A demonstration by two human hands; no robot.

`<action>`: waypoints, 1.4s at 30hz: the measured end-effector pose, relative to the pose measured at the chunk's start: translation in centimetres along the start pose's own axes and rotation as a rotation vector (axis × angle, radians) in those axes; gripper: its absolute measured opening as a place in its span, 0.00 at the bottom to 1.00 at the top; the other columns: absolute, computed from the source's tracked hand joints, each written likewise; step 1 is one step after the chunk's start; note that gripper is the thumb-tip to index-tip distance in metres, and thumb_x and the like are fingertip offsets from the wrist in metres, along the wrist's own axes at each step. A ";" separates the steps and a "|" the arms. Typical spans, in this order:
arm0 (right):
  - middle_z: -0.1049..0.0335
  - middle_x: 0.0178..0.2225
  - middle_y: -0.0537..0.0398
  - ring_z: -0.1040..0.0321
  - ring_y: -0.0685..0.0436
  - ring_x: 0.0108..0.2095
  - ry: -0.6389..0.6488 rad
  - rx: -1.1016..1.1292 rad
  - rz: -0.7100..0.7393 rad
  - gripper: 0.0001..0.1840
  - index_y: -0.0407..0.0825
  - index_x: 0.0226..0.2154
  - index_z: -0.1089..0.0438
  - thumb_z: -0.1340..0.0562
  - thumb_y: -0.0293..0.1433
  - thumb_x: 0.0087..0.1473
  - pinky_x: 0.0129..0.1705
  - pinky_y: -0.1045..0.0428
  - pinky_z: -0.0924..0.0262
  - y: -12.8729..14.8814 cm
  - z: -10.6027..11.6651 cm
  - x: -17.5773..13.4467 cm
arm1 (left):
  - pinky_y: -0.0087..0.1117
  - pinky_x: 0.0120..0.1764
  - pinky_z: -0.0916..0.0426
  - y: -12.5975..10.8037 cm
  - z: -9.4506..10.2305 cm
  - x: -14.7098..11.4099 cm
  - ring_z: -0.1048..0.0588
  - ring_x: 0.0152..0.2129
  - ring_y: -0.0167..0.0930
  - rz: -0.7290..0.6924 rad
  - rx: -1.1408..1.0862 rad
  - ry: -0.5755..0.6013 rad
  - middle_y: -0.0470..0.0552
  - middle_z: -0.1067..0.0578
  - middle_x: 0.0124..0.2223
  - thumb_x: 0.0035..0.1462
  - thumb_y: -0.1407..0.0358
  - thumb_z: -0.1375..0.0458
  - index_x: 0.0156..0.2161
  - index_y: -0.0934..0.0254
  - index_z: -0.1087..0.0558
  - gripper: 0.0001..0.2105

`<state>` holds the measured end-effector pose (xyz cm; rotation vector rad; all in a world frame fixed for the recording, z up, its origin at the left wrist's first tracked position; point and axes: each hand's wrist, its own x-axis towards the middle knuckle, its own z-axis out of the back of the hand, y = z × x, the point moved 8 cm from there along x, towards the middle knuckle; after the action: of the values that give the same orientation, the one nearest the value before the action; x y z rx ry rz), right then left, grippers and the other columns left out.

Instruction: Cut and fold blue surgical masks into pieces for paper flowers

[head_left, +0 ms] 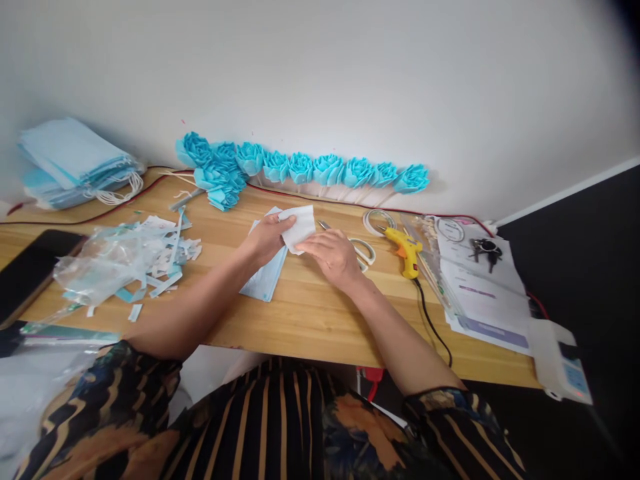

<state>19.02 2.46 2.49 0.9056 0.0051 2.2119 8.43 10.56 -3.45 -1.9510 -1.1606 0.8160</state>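
Note:
Above the middle of the table I have a small white sheet [299,227], which looks like folded mask fabric. My left hand [270,237] pinches its left side, thumb on top. At its lower right corner, my right hand [334,259] grips the edge with fingers nearly straight; the underside of that grip is hidden. Beneath my left hand lie light blue mask pieces [265,279], partly covered. Scissors [365,252] lie just beyond my right hand, their blades partly hidden by it.
Blue fabric flowers [327,170] on sticks line the wall. A mask stack [75,160], plastic bag with scraps [107,263] and phone [37,273] occupy the left. Rightward are a tape roll [379,222], yellow glue gun [404,252], papers [480,280], keys [486,252] and white device [557,357].

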 end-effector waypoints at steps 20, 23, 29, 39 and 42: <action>0.22 0.44 0.52 0.27 0.42 0.47 -0.167 0.230 -0.320 0.05 0.52 0.37 0.26 0.39 0.33 0.61 0.50 0.45 0.36 -2.9 1.5 -0.3 | 0.38 0.65 0.47 -0.9 -2.9 -1.7 0.37 0.63 0.41 -0.235 0.554 0.186 0.56 0.29 0.60 0.47 0.76 0.34 0.55 0.63 0.27 0.27; 0.22 0.36 0.55 0.27 0.44 0.41 -0.172 0.235 -0.365 0.05 0.53 0.36 0.26 0.39 0.32 0.60 0.46 0.48 0.35 -3.1 1.4 -0.5 | 0.36 0.60 0.39 -0.7 -2.7 -1.6 0.34 0.61 0.41 -0.205 0.466 0.159 0.54 0.22 0.51 0.46 0.77 0.34 0.52 0.63 0.25 0.26; 0.22 0.36 0.56 0.27 0.46 0.37 -0.267 0.271 -0.465 0.07 0.53 0.39 0.25 0.37 0.34 0.57 0.41 0.50 0.34 -3.9 2.0 -0.9 | 0.32 0.42 0.31 -0.6 -1.9 -1.3 0.25 0.36 0.33 -0.177 0.394 0.153 0.51 0.23 0.37 0.56 0.62 0.37 0.54 0.62 0.26 0.19; 0.23 0.34 0.56 0.28 0.47 0.35 -0.316 0.296 -0.511 0.09 0.52 0.40 0.25 0.35 0.34 0.55 0.40 0.51 0.34 -4.5 2.1 -1.3 | 0.28 0.35 0.36 -0.6 -2.5 -1.3 0.28 0.30 0.29 -0.239 0.522 0.186 0.50 0.23 0.33 0.47 0.60 0.31 0.35 0.67 0.21 0.13; 0.23 0.34 0.56 0.28 0.47 0.35 -0.310 0.281 -0.507 0.09 0.53 0.40 0.24 0.35 0.34 0.55 0.41 0.50 0.34 -4.5 2.1 -1.3 | 0.27 0.31 0.39 -0.4 -2.3 -1.3 0.30 0.26 0.28 -0.233 0.558 0.143 0.47 0.25 0.28 0.48 0.64 0.32 0.31 0.67 0.21 0.07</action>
<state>23.74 4.39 2.08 1.2378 0.3665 1.6101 9.51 8.94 -1.64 -1.3645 -0.9278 0.7614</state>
